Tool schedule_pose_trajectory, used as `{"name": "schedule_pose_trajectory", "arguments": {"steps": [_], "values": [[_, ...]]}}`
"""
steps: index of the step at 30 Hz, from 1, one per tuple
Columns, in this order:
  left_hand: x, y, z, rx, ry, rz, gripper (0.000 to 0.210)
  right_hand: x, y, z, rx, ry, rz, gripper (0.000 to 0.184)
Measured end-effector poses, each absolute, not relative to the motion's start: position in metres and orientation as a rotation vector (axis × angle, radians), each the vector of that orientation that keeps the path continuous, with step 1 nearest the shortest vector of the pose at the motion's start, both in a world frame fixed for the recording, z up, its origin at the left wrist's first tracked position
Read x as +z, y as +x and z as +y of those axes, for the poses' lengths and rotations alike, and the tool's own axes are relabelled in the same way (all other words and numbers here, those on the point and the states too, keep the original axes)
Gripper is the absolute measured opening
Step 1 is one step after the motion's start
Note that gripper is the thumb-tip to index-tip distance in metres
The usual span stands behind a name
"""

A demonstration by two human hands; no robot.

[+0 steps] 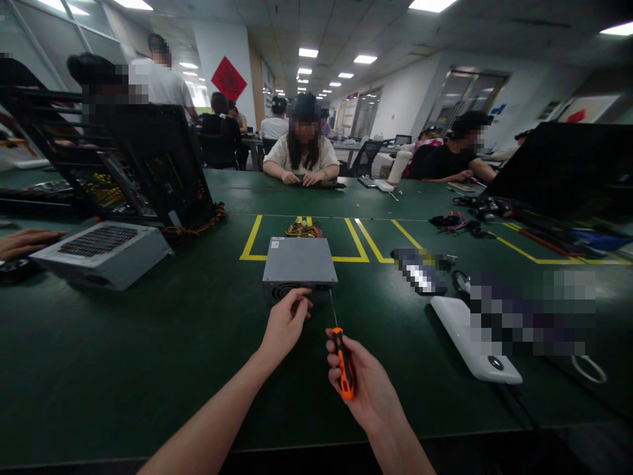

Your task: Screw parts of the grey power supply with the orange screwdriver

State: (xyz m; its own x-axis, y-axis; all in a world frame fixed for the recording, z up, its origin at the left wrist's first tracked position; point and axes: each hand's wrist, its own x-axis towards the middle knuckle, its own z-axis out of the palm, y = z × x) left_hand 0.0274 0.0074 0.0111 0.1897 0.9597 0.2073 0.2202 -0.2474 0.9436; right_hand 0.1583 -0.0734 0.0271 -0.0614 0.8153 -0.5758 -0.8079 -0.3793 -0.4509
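A grey metal computer power supply point(301, 259) sits on the green table straight ahead, its fan grille facing me. My left hand point(285, 323) is at that near face, the fingers bent and drawn together close to the grille. Whether something small is between them is hidden. In my right hand point(363, 376), closed around its orange and black handle, is a screwdriver point(345, 366). Its thin shaft points away from me, and the tip reaches the right end of the power supply's near face. Coloured cables point(304, 229) bunch behind the power supply.
To the left are another power supply point(106, 254), a co-worker's hand point(30, 244) and an open black computer case point(148, 165). On the right lie a phone point(420, 272) and a white device point(475, 343). Yellow tape point(253, 237) marks the table; a person point(302, 152) sits opposite.
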Motion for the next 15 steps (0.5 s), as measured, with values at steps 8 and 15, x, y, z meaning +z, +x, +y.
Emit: {"name": "schedule_pose_trajectory", "arguments": {"steps": [8,15], "values": [[0.0095,0.0275,0.0069,1.107,1.626,1.125,0.026,0.029,0.1623,-0.073,1.702,-0.935,-0.018,0.018],[0.0043,0.0284,0.0085,1.092,1.635,1.117,0.025,0.0262,0.1637,-0.0727,1.689,-0.949,-0.026,0.018]]}}
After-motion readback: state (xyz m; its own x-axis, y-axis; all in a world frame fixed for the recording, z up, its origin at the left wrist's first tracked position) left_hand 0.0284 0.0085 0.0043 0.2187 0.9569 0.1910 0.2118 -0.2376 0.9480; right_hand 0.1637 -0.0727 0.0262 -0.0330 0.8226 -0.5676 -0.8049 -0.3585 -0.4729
